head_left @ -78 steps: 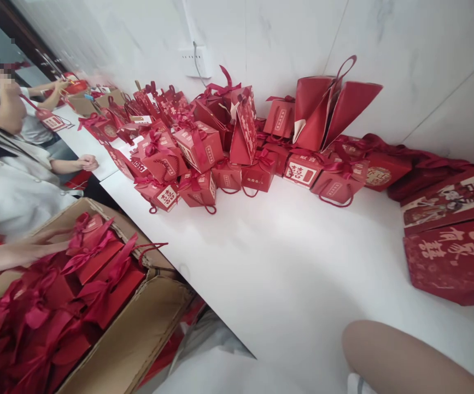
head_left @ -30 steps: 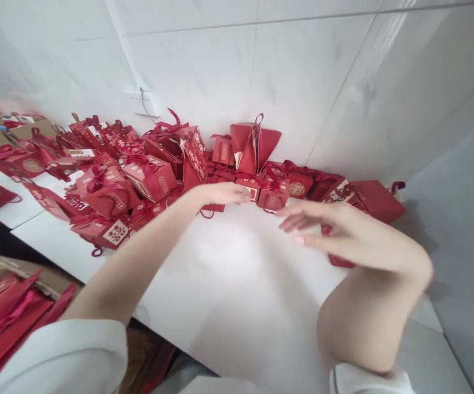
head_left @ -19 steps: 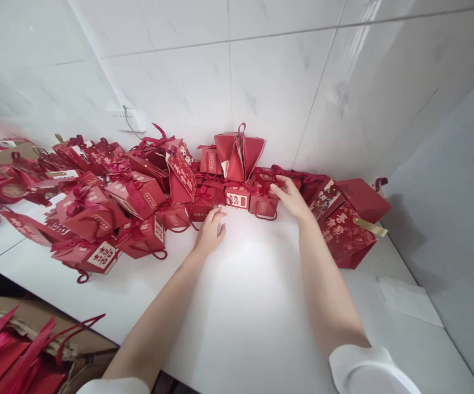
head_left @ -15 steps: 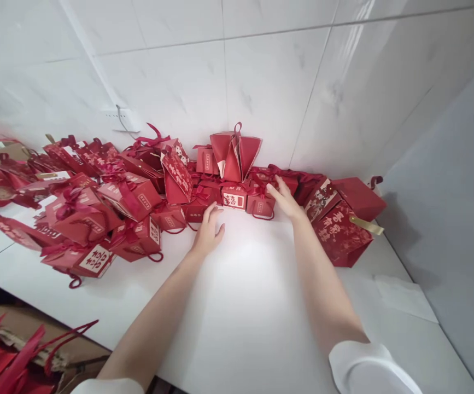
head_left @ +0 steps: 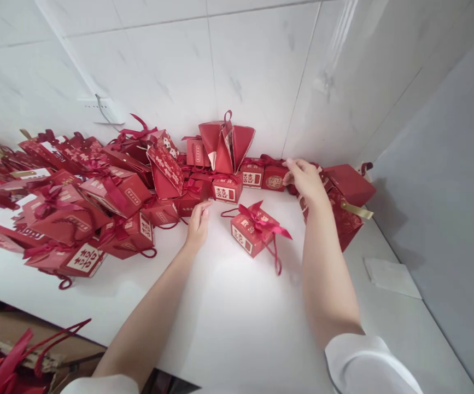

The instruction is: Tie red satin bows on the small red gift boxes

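Observation:
A small red gift box with a ribbon bow and a red cord stands apart on the white table, between my two forearms. My left hand rests by the front of the box row, fingers slightly curled and apart, holding nothing I can see. Near the right end of the row, my right hand has its fingers bent beside a red box with a round gold print; whether it grips a ribbon there is unclear. A red fan-shaped box stands on top of the row.
Many red boxes are heaped at the left. Larger red boxes stand by the right wall. A white pad lies at the right. At the lower left is a carton with red bags. A tiled wall stands behind.
One small box has come out of the row onto the open table in front. My right hand has moved right, its fingers now more bent. The view has shifted slightly.

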The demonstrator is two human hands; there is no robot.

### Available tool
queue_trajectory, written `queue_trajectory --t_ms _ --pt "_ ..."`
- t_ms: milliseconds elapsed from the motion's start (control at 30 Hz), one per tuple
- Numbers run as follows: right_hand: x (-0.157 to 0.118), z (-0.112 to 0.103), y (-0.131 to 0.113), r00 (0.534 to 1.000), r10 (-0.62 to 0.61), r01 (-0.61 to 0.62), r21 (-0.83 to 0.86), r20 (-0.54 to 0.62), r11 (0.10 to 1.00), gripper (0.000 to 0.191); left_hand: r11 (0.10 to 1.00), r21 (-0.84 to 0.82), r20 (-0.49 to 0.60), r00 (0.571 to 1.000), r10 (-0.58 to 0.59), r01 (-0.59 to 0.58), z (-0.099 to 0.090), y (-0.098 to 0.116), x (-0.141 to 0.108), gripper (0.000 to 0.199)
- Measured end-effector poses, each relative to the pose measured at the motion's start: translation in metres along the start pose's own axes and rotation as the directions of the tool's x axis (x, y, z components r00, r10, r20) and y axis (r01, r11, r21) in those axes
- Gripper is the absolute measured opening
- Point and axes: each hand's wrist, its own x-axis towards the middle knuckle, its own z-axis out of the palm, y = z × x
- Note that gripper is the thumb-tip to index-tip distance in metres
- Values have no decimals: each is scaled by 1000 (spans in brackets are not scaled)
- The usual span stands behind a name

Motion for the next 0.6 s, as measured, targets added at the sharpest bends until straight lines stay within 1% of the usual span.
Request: queue_trajectory --t_ms 67,133,167,200,233,300,333,367,400,467,500,533,567,600 --pt "-12 -7 -27 998 0 -4 64 61 998 45 996 -58 14 998 -61 62 -2 7 -2 43" --pt "-26 -10 -52 982 -49 33 94 180 995 38 990 -97 53 994 -93 98 -4 19 -3 44" --pt "-33 -10 -61 965 -66 48 78 253 996 35 987 -111 85 991 -104 113 -5 27 -3 44" --pt "-40 -10 -68 945 -51 50 13 323 999 34 984 -119 124 985 -118 133 -6 36 -3 45" --pt "-47 -8 -72 922 -3 42 -92 388 995 33 980 -119 169 976 -136 158 -6 45 -4 47" --pt "-60 -5 -74 871 135 28 -322 472 946 39 977 -96 289 944 -158 192 -7 63 -6 51" --pt "-67 -5 -73 840 201 22 -402 504 915 47 980 -76 357 922 -148 186 -7 71 -8 55" --pt "-73 -6 -74 796 259 10 -440 546 898 58 985 -53 429 895 -125 163 -7 78 -10 60" --pt "-79 -8 -75 739 308 -16 -441 599 897 70 991 -29 498 862 -96 127 -7 85 -12 68" --pt "-89 -18 -82 588 371 -118 -377 719 919 86 999 23 605 794 -50 45 -8 98 -16 88" --pt "-93 -24 -87 541 386 -173 -350 747 921 89 998 55 633 773 -46 15 -8 104 -18 97" --pt "-96 -30 -92 535 387 -205 -329 751 922 90 996 87 643 764 -53 -4 -8 110 -20 103" --pt "-98 -35 -96 558 383 -219 -314 736 924 89 994 113 639 767 -63 -13 -8 115 -21 104" --pt "-100 -39 -98 600 367 -213 -300 711 930 85 991 130 623 779 -70 -15 -8 119 -22 99"
